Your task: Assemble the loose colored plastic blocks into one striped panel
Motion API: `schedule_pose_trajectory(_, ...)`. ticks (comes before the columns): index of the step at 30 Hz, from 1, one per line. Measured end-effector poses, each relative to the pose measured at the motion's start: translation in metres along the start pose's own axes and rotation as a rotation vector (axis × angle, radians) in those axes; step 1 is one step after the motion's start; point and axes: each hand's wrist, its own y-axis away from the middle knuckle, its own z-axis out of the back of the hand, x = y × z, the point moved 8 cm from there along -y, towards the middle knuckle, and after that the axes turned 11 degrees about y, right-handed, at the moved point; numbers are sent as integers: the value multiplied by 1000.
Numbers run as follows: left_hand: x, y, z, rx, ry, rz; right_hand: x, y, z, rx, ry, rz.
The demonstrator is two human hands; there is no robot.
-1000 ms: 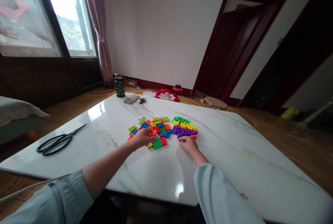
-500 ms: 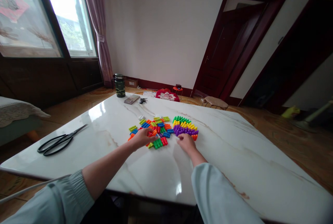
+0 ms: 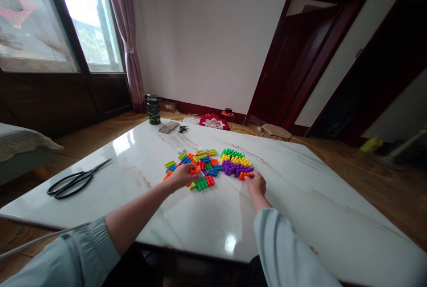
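A loose pile of colourful plastic blocks lies in the middle of the white marble table. Beside it on the right sits a joined slab of blocks in green, yellow, purple and orange rows. My left hand rests at the near edge of the pile, its fingers curled round an orange block. My right hand sits at the slab's near right corner, fingers bent, touching the orange blocks of the nearest row.
Black scissors lie near the table's left edge. At the far end stand a camouflage mug, a phone and keys. Behind the table are a red cushion, small stools and a dark wooden door.
My right hand has slid to the right, from the slab's near left side to its near right corner. The left hand has stayed in place on the pile.
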Motion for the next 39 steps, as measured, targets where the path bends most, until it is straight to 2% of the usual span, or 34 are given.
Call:
schedule_pose_trajectory(7,0,0,-1,6,-2,18,4,2,4,15,15,36)
schedule_pose_trajectory(15,-1,3,0,-5,22,41,19,1,-7,-44,-19,126)
schedule_pose_trajectory(21,-2,3,-1,18,13,21,25,4,-15,25,-22,154)
schedule_pose_trajectory(26,1,2,-1,1,17,33,42,11,-22,45,-61,215)
schedule_pose_trajectory(31,1,2,-2,18,15,35,62,22,-14,6,-18,266)
schedule_pose_trajectory(36,-1,2,-2,15,-10,14,62,30,-2,95,106,128)
schedule_pose_trajectory(39,-2,3,-2,7,5,23,70,36,-7,218,155,174)
